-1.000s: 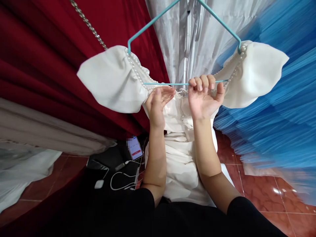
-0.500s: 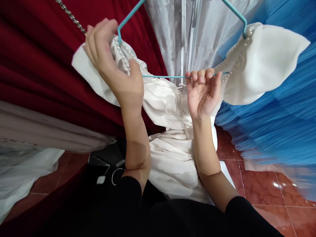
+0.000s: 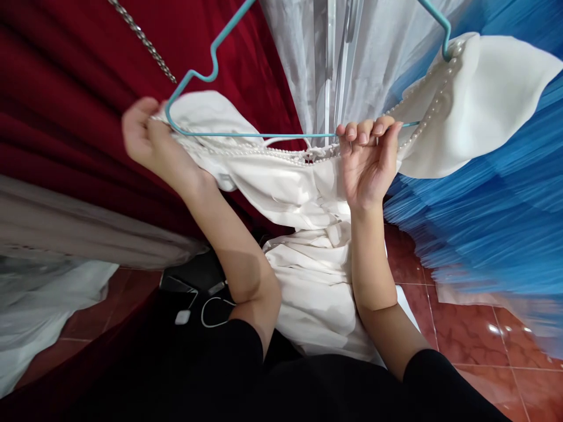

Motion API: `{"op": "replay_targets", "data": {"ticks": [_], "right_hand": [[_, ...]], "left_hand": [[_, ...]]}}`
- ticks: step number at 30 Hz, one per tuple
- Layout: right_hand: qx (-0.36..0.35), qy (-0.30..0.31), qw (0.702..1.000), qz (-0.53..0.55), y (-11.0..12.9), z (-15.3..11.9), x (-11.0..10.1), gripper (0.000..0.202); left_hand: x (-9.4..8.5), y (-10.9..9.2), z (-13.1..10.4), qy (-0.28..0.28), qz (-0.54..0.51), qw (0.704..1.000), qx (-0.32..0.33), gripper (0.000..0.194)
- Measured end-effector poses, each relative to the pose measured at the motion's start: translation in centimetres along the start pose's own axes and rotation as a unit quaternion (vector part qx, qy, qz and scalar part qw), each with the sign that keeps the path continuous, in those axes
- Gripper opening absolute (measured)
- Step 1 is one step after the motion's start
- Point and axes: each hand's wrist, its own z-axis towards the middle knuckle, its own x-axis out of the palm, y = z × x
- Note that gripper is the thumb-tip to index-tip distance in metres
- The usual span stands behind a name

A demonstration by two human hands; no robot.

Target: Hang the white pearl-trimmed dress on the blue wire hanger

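Observation:
A turquoise wire hanger (image 3: pixel 246 135) crosses the upper part of the view. On it hangs a white dress (image 3: pixel 303 190) with pearl-trimmed straps. My right hand (image 3: pixel 367 161) is closed around the hanger's bottom bar, palm toward me, right of the middle. The right strap and its ruffled sleeve (image 3: pixel 492 99) stay over the hanger's right shoulder. At the hanger's left corner, my left hand (image 3: pixel 147 138) pinches the dress's pearl edge, somewhat blurred. The hanger's left notch shows bare, with the left sleeve behind and below the wire.
Dark red drapery (image 3: pixel 65 105) hangs at left, with a silvery chain (image 3: pixel 143 38) before it. Blue tulle (image 3: pixel 497 228) fills the right side, and pale shiny fabric (image 3: pixel 290 53) hangs behind. A white plug-like piece with a cable (image 3: pixel 182 317) lies low at left. Red tiles (image 3: pixel 470 334) cover the floor.
My left hand has moved left and down with the dress's left strap, which has come off the hanger's left shoulder. My right hand keeps its hold on the bar, shifted slightly right.

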Motion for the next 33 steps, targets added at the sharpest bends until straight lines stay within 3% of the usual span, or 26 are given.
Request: {"op": "replay_targets", "data": {"ticks": [2,4,5,6,8,13,16,19,21,23,26,27,30,33], "right_hand": [[0.004,0.007,1.0,0.018,-0.3,0.2,-0.1,0.037],[0.009,0.015,0.999,0.031,-0.3,0.2,-0.1,0.036],[0.011,0.019,0.999,0.033,-0.2,0.1,0.0,0.036],[0.013,0.016,0.999,0.026,-0.1,0.0,0.1,0.036],[0.013,0.001,1.0,-0.013,0.1,-0.1,0.3,0.039],[0.028,-0.016,0.993,-0.114,0.3,-0.2,-0.3,0.041],[0.057,-0.002,0.991,-0.119,0.3,-0.5,-1.2,0.036],[0.098,0.002,0.977,-0.19,1.2,-1.4,-1.7,0.036],[0.056,-0.018,0.967,-0.246,2.3,-2.0,-1.6,0.035],[-0.066,-0.089,0.954,-0.279,3.7,-2.2,-1.4,0.032],[-0.262,-0.179,0.882,-0.349,5.2,-1.7,-1.5,0.003],[-0.305,-0.186,0.849,-0.389,5.4,-1.3,-1.7,0.017],[-0.354,-0.188,0.763,-0.507,5.1,-0.2,-2.4,0.051],[-0.351,-0.206,0.746,-0.527,4.4,1.0,-2.7,0.045]], "left_hand": [[-1.4,2.7,-1.7,0.079,-0.044,0.995,0.048,0.031],[-1.7,4.4,-4.7,0.196,-0.071,0.978,-0.014,0.017],[-1.3,4.6,-6.5,0.274,-0.087,0.956,-0.059,0.015],[-0.6,4.5,-8.2,0.334,-0.117,0.932,-0.085,0.031],[1.1,3.4,-11.1,0.371,-0.161,0.91,-0.092,0.042],[4.2,0.7,-14.2,0.354,-0.183,0.916,-0.055,0.014],[4.4,0.5,-14.5,0.315,-0.153,0.937,-0.022,0.018],[4.4,0.5,-14.7,0.264,-0.07,0.962,-0.002,0.023],[4.5,0.5,-14.8,0.244,-0.047,0.969,0.002,0.023],[4.6,0.4,-14.8,0.236,-0.056,0.97,-0.002,0.021],[4.7,0.2,-14.9,0.232,-0.071,0.97,-0.017,0.022],[4.7,0.1,-14.8,0.235,-0.076,0.969,-0.022,0.023],[4.6,-0.2,-14.6,0.253,-0.101,0.962,-0.033,0.019],[4.6,-0.4,-14.3,0.261,-0.122,0.957,-0.027,0.011]]}}
